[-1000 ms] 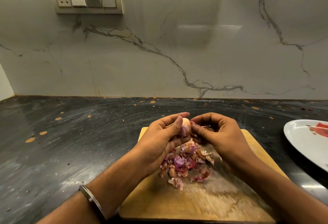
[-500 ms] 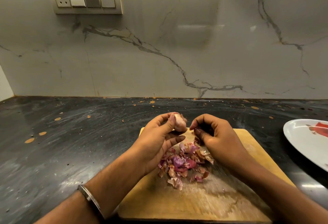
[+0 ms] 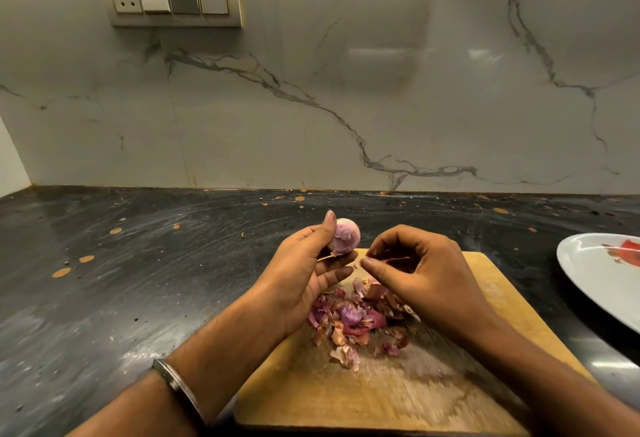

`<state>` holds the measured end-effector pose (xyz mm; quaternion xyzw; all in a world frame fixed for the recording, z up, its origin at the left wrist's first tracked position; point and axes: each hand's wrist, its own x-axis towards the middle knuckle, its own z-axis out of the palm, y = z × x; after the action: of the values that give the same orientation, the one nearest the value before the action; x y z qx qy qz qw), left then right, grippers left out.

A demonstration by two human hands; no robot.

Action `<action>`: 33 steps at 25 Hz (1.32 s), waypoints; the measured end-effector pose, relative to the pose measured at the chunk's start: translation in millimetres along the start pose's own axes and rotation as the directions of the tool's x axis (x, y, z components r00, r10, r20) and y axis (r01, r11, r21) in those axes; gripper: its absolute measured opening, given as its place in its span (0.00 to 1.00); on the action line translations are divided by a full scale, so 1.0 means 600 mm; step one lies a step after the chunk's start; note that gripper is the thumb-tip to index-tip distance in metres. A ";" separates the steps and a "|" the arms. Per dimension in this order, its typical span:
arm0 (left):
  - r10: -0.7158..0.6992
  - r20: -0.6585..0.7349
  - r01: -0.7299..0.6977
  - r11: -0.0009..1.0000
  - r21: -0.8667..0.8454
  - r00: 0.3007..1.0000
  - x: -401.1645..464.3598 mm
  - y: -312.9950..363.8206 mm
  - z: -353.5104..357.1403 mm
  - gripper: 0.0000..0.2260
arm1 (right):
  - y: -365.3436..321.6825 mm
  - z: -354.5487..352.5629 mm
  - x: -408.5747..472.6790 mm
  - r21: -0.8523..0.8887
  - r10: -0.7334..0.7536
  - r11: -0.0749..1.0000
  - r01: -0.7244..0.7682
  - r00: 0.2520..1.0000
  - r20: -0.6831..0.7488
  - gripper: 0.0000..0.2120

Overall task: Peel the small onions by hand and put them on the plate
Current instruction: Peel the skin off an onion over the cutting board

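Onion [image 3: 343, 236] is looking mostly bare now, pinched up between the thumb and fingers of the left hand [image 3: 304, 277] above the chopping board [image 3: 491, 301]. A second ago both hands were touching at it; now the right hand [image 3: 420, 272] has pulled off a strip of skin [image 3: 388, 259], pinching it just beside. Peel pile [image 3: 356, 322] sits underneath. I reckon it heads to the plate [image 3: 588, 270] at far right soon

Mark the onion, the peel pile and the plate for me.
onion [image 3: 344, 236]: head view, on its pale peeled face.
peel pile [image 3: 356, 320]: head view, on the purple scrap mid-heap.
plate [image 3: 588, 275]: head view, on its bare white surface.
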<state>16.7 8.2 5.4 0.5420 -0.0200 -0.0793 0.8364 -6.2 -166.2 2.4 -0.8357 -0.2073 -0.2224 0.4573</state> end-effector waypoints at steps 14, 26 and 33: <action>-0.020 0.138 0.015 0.999 0.035 0.990 -0.011 0.000 0.002 0.13 | 0.014 -0.004 0.007 0.188 0.096 0.978 -0.088 0.995 -0.036 0.09; 0.054 0.162 -0.069 0.994 0.086 0.985 -0.009 -0.006 -0.001 0.15 | 0.022 -0.011 0.007 0.184 0.108 0.978 -0.098 0.993 -0.049 0.04; 0.075 0.167 -0.086 0.995 0.058 0.983 -0.011 -0.010 -0.001 0.17 | 0.023 -0.010 0.009 0.176 0.082 0.982 -0.072 0.995 -0.054 0.03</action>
<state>9.6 7.4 -0.1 0.5591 -0.1133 -0.0891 0.8165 4.5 -177.4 -0.8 -0.7929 -0.1795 -0.2109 0.5428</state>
